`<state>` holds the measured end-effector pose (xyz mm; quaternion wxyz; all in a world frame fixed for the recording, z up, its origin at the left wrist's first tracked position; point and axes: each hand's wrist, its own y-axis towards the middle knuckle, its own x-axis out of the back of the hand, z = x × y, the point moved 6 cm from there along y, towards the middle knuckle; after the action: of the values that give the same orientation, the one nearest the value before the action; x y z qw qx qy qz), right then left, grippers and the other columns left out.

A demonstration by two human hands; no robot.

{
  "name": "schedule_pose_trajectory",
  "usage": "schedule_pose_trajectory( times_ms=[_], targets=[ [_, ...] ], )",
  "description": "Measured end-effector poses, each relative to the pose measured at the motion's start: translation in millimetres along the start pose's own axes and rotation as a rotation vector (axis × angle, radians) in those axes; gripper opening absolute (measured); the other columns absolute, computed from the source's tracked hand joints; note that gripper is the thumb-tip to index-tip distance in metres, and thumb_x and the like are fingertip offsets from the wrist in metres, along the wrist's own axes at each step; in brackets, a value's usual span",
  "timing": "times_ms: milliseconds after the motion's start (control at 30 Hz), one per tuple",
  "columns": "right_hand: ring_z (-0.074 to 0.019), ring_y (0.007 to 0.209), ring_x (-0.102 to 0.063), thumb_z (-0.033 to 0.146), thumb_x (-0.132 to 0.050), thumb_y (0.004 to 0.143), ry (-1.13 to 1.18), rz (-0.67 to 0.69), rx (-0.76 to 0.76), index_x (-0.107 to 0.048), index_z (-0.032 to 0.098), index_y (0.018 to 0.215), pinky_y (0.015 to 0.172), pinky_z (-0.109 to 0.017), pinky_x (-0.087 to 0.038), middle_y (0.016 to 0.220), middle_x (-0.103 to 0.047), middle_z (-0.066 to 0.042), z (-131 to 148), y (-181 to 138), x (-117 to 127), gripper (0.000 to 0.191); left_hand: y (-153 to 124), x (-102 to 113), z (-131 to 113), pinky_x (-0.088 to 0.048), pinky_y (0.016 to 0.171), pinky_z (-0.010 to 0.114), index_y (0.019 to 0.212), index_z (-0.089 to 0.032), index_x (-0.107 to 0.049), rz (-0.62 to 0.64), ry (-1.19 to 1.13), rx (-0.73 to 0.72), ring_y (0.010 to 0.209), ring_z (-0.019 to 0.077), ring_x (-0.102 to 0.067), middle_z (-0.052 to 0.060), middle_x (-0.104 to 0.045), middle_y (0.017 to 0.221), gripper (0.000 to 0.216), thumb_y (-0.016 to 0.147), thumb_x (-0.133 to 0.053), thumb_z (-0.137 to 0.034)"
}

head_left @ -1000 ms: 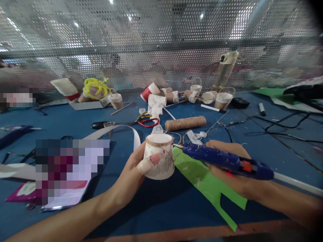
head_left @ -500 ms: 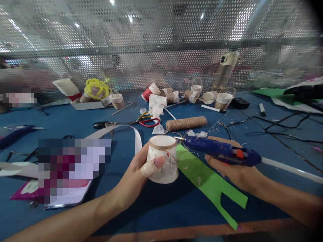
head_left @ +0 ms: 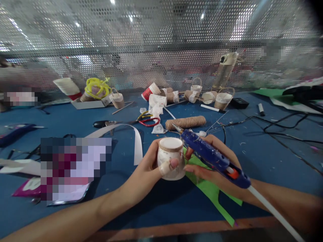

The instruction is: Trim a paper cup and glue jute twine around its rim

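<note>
My left hand [head_left: 148, 168] is closed round an upturned white paper cup [head_left: 171, 158] with a band of jute twine at its top edge; a plaster wraps the thumb. My right hand [head_left: 212, 168] grips a blue hot glue gun [head_left: 214, 158], nozzle pointing up and left past the cup, while its fingertips touch the cup's right side. A white glue stick [head_left: 272, 211] trails from the gun's back. A green paper cut-out [head_left: 217, 195] lies on the blue table [head_left: 264, 154] beneath my hands.
A spool of jute twine [head_left: 185, 122], red-handled scissors [head_left: 147, 121], a white paper strip [head_left: 137, 144] and several twine-wrapped cups [head_left: 222, 99] lie behind. Black cables [head_left: 282, 129] run on the right. Perforated metal mesh [head_left: 161, 43] closes the back. A bottle [head_left: 225, 69] stands against it.
The cup has moved right and a little down in my left hand. My right hand swung the glue gun's nozzle up and away from the cup's rim, and its fingers came against the cup.
</note>
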<state>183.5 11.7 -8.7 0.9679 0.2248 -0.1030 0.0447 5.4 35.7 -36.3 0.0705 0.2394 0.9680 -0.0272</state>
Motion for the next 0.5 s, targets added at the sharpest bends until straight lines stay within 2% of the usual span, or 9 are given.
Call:
schedule_pose_trajectory(
  times_ms=[100,233,400,500],
  targets=[
    [-0.0141,0.074,-0.067,0.015,-0.085,0.073,-0.013,-0.024,-0.015,-0.062,0.028,0.094,0.067,-0.026,-0.054,0.088,-0.072,0.005,-1.4,-2.0,0.2,0.033,-0.1,-1.5,-1.3,-0.05,0.098,0.035,0.125,-0.026,-0.06,0.002,0.024,0.0,0.117,0.0279,-0.06,0.005,-0.069,0.121,0.044,0.087,-0.077,-0.04],
    [-0.0112,0.063,-0.063,0.019,-0.081,0.079,-0.071,-0.055,-0.001,-0.064,0.027,0.092,0.059,-0.024,-0.052,0.078,-0.069,0.007,2.6,-1.4,5.4,0.023,-0.4,0.1,-2.6,-0.051,0.096,0.033,0.123,-0.027,-0.061,-0.006,0.064,-0.009,0.115,0.0272,-0.06,0.005,-0.068,0.12,0.042,0.087,-0.077,-0.04],
    [-0.0128,0.069,-0.067,0.029,-0.08,0.083,-0.076,-0.127,-0.06,-0.066,0.026,0.088,0.064,-0.025,-0.056,0.08,-0.072,0.004,3.0,2.5,14.8,0.015,1.0,1.5,-4.5,-0.05,0.096,0.031,0.124,-0.029,-0.061,0.0,0.073,0.001,0.117,0.0258,-0.06,0.003,-0.068,0.12,0.041,0.088,-0.076,-0.041],
    [-0.0125,0.07,-0.069,0.03,-0.08,0.083,-0.058,-0.119,-0.1,-0.067,0.026,0.086,0.065,-0.024,-0.057,0.079,-0.071,0.005,1.7,5.3,15.9,0.014,0.8,0.9,-5.6,-0.05,0.096,0.031,0.122,-0.029,-0.061,0.014,0.065,0.004,0.114,0.0243,-0.06,0.002,-0.068,0.116,0.042,0.086,-0.078,-0.042]
  ],
)
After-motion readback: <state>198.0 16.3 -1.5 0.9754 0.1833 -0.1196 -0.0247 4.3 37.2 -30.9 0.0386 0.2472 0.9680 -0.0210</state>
